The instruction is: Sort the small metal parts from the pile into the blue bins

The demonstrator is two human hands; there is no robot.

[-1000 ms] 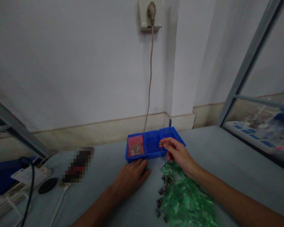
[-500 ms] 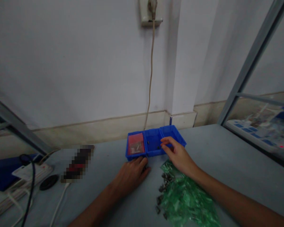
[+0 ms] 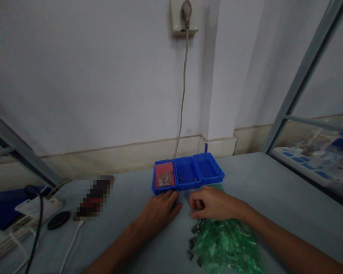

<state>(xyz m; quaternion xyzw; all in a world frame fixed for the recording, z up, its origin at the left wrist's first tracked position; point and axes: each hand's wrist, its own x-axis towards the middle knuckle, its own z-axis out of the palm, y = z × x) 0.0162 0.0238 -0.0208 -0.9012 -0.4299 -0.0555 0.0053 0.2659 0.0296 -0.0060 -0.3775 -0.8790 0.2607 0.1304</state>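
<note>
My left hand lies palm down on the table, its curled fingertips by the front of the left blue bin; what is under them is hidden. My right hand hovers over the upper end of a green plastic bag, with thumb and bent fingers apart and nothing visible between them. Small dark metal parts spill along the bag's left side. Inside the left bin are a red sheet and a clear packet of small pieces. A few small metal pieces lie in the middle blue bin.
The right blue bin adjoins the middle one. A blurred-out phone-like object with a white cable and a black disc lie at left. Grey metal posts flank the table. A plug cord hangs behind.
My right hand has moved from over the middle and right bins back toward me, above the bag and loose parts. The left hand stays in place.
</note>
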